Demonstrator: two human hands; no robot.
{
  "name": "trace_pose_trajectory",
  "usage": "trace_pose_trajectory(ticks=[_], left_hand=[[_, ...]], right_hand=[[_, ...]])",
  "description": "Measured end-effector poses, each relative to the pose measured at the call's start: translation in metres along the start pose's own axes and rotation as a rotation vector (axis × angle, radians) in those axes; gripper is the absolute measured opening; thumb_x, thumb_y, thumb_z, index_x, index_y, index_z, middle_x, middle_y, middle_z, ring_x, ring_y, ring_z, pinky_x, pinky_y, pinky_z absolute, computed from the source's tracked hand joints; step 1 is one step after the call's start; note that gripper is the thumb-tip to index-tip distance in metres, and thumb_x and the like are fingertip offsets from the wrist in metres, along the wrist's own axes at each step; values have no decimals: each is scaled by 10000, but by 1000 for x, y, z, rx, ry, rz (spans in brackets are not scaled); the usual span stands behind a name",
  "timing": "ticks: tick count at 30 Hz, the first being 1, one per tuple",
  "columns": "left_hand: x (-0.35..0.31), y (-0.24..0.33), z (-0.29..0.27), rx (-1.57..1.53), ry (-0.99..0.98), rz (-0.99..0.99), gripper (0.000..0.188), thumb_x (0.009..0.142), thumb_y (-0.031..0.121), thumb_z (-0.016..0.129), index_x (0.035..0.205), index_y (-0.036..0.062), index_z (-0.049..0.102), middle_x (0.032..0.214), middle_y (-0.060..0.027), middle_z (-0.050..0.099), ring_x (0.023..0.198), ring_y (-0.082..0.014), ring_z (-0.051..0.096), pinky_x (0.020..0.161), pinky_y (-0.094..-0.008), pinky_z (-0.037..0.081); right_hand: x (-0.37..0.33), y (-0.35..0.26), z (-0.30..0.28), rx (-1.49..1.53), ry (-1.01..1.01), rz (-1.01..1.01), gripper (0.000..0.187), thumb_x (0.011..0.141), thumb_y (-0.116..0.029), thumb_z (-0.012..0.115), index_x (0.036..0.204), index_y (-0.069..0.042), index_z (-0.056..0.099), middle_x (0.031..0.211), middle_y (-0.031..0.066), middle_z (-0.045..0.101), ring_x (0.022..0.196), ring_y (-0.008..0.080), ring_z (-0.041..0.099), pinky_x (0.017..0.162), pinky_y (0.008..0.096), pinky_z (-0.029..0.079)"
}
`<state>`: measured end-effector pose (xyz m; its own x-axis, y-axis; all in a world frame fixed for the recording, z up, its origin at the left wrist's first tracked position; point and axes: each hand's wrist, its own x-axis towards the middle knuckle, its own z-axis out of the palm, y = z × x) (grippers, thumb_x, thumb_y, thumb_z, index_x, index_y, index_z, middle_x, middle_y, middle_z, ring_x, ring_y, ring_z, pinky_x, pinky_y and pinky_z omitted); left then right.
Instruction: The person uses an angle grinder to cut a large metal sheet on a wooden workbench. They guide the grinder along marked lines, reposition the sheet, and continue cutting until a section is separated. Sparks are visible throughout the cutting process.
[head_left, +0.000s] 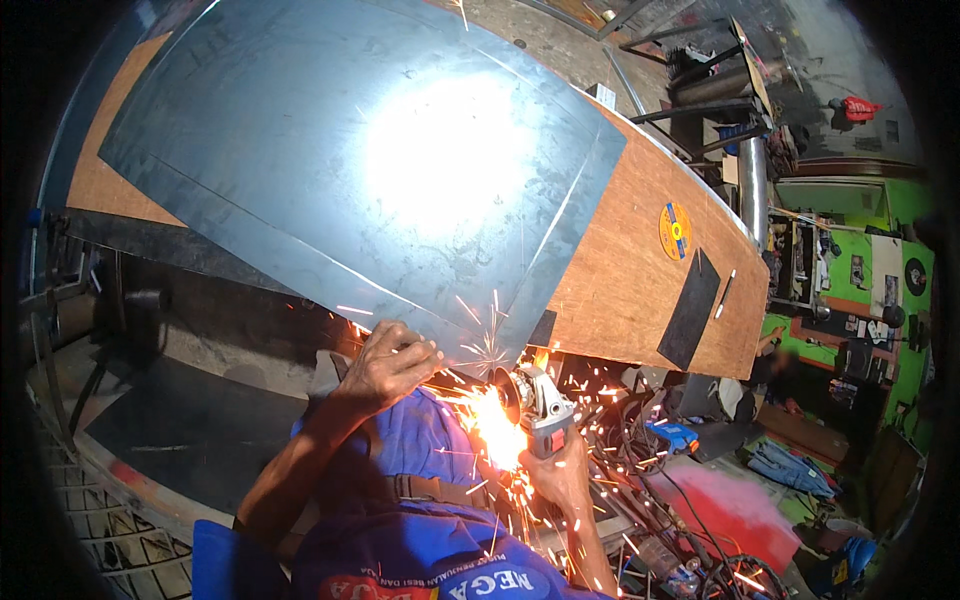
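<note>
Grinder point(535, 405) sparking at steel sheet point(350, 160)

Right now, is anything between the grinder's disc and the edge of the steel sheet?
Nothing visible: the angle grinder in the right hand meets the steel sheet edge directly, throwing sparks. The left hand grips that edge just beside the cut, clear of the disc.

The single head view looks steeply down, close over the steel sheet point(350, 170) on the workbench point(640, 290).
</note>
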<state>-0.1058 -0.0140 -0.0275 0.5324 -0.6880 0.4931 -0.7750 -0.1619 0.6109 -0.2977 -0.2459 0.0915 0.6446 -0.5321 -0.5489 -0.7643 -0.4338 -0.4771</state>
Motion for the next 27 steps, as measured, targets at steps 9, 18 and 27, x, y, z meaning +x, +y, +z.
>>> trace_pose_trajectory(ticks=[9,18,27], left_hand=[[-1,-3,1,4,18,30,253,801,107,790,1038,22,771,1056,-42,711,997,-219,647,912,-413,508],[-2,-4,3,10,31,36,272,785,99,791,1045,22,771,1063,-33,709,990,-210,636,907,-405,505],[-3,-4,4,-5,33,23,276,788,96,786,1056,32,773,1063,-20,706,984,-204,633,900,-392,505]], right_hand=[[1,6,1,10,3,-71,542,751,-186,826,1196,57,634,974,238,777,884,357,781,785,463,598],[3,-1,2,-38,-3,44,556,739,-156,813,1210,66,619,973,237,765,875,354,775,776,445,601],[7,-7,-2,-54,-10,-38,534,746,-135,825,1192,71,617,978,240,768,863,333,774,785,441,607]])
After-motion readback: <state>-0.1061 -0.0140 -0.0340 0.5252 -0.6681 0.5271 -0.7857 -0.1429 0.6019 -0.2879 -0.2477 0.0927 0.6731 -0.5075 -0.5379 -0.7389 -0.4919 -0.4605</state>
